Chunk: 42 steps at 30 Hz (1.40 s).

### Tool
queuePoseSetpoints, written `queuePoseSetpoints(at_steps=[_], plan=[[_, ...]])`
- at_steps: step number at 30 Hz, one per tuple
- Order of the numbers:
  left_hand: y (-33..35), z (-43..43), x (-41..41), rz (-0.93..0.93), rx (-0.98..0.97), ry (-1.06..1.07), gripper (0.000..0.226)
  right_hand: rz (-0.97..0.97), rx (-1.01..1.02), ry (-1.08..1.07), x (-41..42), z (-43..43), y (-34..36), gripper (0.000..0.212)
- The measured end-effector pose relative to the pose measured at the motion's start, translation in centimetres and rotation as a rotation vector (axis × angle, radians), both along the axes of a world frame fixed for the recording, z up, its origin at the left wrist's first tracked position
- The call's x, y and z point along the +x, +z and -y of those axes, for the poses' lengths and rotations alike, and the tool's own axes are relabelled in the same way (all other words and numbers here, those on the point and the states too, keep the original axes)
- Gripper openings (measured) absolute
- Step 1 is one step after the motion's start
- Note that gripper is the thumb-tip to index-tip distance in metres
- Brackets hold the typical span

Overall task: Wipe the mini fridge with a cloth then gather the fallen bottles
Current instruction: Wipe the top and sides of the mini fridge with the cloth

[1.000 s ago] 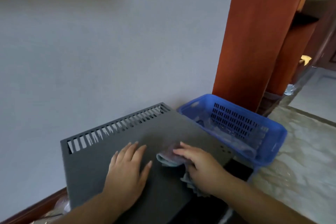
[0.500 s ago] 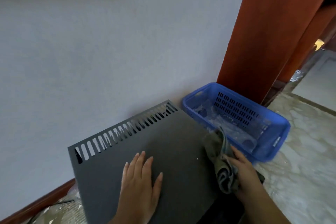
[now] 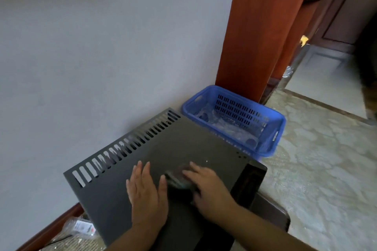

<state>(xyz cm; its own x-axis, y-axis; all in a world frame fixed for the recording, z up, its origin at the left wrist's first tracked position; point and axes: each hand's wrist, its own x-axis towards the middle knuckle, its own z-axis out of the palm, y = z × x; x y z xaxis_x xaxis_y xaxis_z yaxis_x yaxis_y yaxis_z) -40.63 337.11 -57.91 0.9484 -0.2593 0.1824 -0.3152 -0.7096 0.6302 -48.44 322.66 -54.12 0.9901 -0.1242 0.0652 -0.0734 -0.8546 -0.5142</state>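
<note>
Presses the crumpled, blurred grey cloth (image 3: 179, 176) onto the matte dark metal top of the mini fridge (image 3: 183, 144) under straight, close-set fingers of the right hand (image 3: 210, 189), steadies with the flat left hand (image 3: 146, 191), thumb splayed, at its nine o'clock, and faces the long slotted vent strip (image 3: 130, 144) at eleven.

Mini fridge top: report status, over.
Left hand flat on mini fridge top. Right hand pressing cloth on it. Blue basket alongside, nothing blocking the wipe.
</note>
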Motion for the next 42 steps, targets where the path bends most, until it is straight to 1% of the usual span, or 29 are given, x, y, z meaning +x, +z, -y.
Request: queuePoseSetpoints(at_steps=[1,2,3,4,6,7,8,10,11,12,13,15,16,17,19,21,22,24,26,28,30,32,34,35,36,37,39,40,42], plan=[[0.0,-0.1,0.0,-0.003,-0.032,0.024,0.093,-0.066,-0.196,0.067,-0.1,-0.9,-1.4,0.042],[-0.1,-0.1,0.1,-0.008,-0.051,0.043,0.089,-0.139,-0.295,0.059,-0.2,-1.7,-2.1,0.047],[0.0,-0.2,0.3,-0.012,-0.058,0.065,0.086,-0.153,-0.307,0.047,0.1,-2.1,-2.3,0.050],[-0.1,-0.2,0.5,-0.005,-0.050,0.085,0.085,-0.142,-0.309,0.084,0.6,-1.7,-2.6,0.049],[-0.8,-0.2,0.8,0.054,0.030,0.118,0.084,-0.179,-0.281,0.156,1.1,0.1,-1.8,0.042],[-1.3,-0.1,0.9,0.089,0.082,0.130,0.086,-0.107,-0.290,0.184,1.8,2.1,-2.4,0.042],[-1.7,0.0,0.8,0.129,0.131,0.143,0.090,-0.044,-0.378,0.167,2.7,4.9,-2.9,0.046],[-2.5,0.7,0.6,0.179,0.249,0.159,0.093,-0.113,-0.456,0.019,4.3,11.7,-2.6,0.052],[-2.7,1.0,0.4,0.196,0.296,0.164,0.092,-0.161,-0.462,-0.104,5.1,15.4,-2.7,0.050],[-2.6,1.2,0.5,0.215,0.320,0.170,0.090,-0.230,-0.405,-0.247,5.7,19.0,-2.6,0.041],[-2.3,1.4,0.5,0.235,0.334,0.174,0.088,-0.284,-0.295,-0.393,6.0,22.0,-2.2,0.033],[-2.0,1.5,0.3,0.257,0.364,0.166,0.083,-0.311,-0.039,-0.603,5.6,26.3,-1.8,0.031],[-1.7,1.6,0.3,0.252,0.362,0.159,0.081,-0.253,0.056,-0.638,5.6,27.3,-1.7,0.033],[-1.4,1.7,0.2,0.248,0.358,0.156,0.080,-0.135,0.123,-0.635,5.9,27.3,-1.3,0.034],[-1.1,1.9,0.1,0.216,0.373,0.150,0.077,0.057,0.156,-0.491,6.8,24.0,0.1,0.034],[-0.9,1.9,0.1,0.173,0.393,0.147,0.075,0.170,0.067,-0.201,7.9,18.4,0.3,0.036],[-0.9,1.8,0.1,0.161,0.410,0.150,0.073,0.187,0.014,-0.051,8.1,15.2,0.2,0.037],[-1.1,1.7,0.0,0.128,0.448,0.185,0.068,0.149,-0.069,0.198,8.7,9.0,-0.3,0.039],[-1.1,1.6,-0.1,0.085,0.466,0.224,0.063,0.072,-0.169,0.344,9.1,4.4,-1.0,0.041],[-1.2,1.4,-0.1,0.070,0.467,0.243,0.061,-0.007,-0.267,0.399,10.2,2.6,-2.2,0.042],[-1.4,1.3,0.1,0.062,0.457,0.230,0.070,-0.044,-0.293,0.403,12.3,3.1,-2.8,0.042],[-1.8,1.4,0.2,0.068,0.443,0.214,0.079,-0.096,-0.335,0.326,15.1,5.4,-2.9,0.048],[-1.7,1.6,0.5,0.056,0.432,0.193,0.080,-0.171,-0.344,0.154,17.8,8.6,-2.5,0.064],[-1.7,1.6,0.7,0.045,0.431,0.182,0.080,-0.214,-0.350,0.075,18.7,9.9,-2.3,0.069],[-1.5,1.6,0.9,0.032,0.426,0.171,0.081,-0.247,-0.350,0.001,19.3,11.2,-2.0,0.068],[-1.3,1.6,1.1,0.018,0.424,0.160,0.082,-0.263,-0.331,-0.073,19.6,12.4,-1.8,0.062],[-1.2,1.4,1.0,-0.032,0.432,0.136,0.082,-0.314,-0.116,-0.279,19.0,14.4,-1.4,0.038],[-1.0,1.3,1.0,-0.064,0.435,0.123,0.082,-0.348,0.012,-0.379,18.4,15.5,-1.3,0.032],[-0.6,1.1,0.7,-0.095,0.450,0.112,0.082,-0.407,0.218,-0.496,16.5,17.6,-1.1,0.032]])
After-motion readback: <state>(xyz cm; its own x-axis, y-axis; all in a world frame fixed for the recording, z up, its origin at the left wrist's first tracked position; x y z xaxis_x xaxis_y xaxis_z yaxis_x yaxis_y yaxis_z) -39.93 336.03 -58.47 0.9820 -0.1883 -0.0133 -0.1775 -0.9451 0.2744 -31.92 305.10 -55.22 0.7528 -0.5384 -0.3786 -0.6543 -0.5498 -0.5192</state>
